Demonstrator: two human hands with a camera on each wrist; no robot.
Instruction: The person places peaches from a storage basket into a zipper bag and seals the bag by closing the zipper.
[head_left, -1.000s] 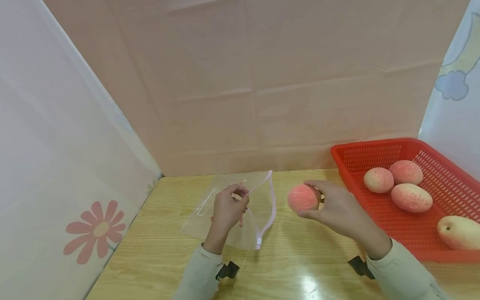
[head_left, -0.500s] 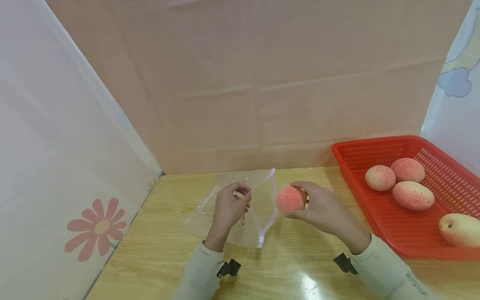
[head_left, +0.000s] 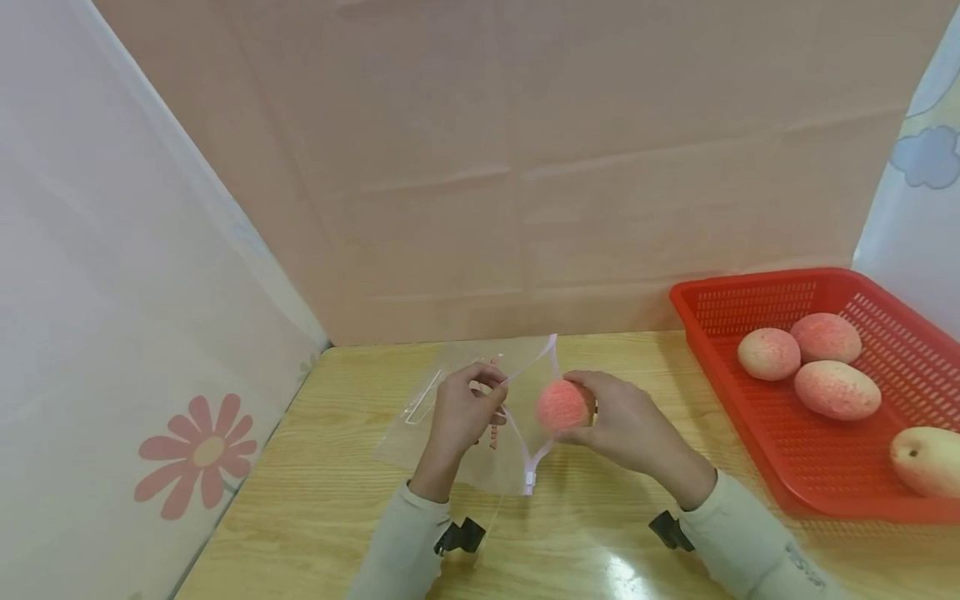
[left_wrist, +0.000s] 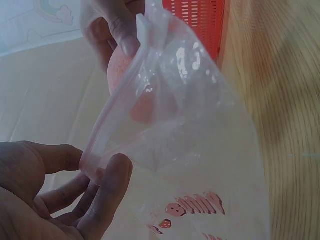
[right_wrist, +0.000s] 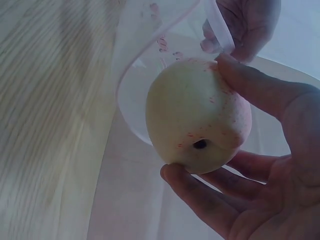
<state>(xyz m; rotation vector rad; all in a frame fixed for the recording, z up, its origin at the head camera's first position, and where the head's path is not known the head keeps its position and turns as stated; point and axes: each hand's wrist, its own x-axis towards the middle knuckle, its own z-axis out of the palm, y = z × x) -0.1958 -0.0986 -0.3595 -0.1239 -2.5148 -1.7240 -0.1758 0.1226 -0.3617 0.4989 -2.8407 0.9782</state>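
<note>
My left hand pinches the pink upper rim of a clear zip bag, keeping its mouth parted. Red print shows on the bag, and a white slider sits at its near corner. In my right hand is a peach, gripped between thumb and fingers. The peach is at the bag's mouth, its front part seen through the clear film in the left wrist view. From the right wrist, the peach shows a pale side with a dark stem hole, turned away from the bag.
A red plastic basket stands at the right, holding several more peaches, among them a pale one near its front corner. The wooden table meets a plain backdrop behind and a flower-printed cloth at left.
My right hand has carried the peach leftward, from beside the bag to its mouth. The left hand has kept its pinch on the rim, nearly still.
</note>
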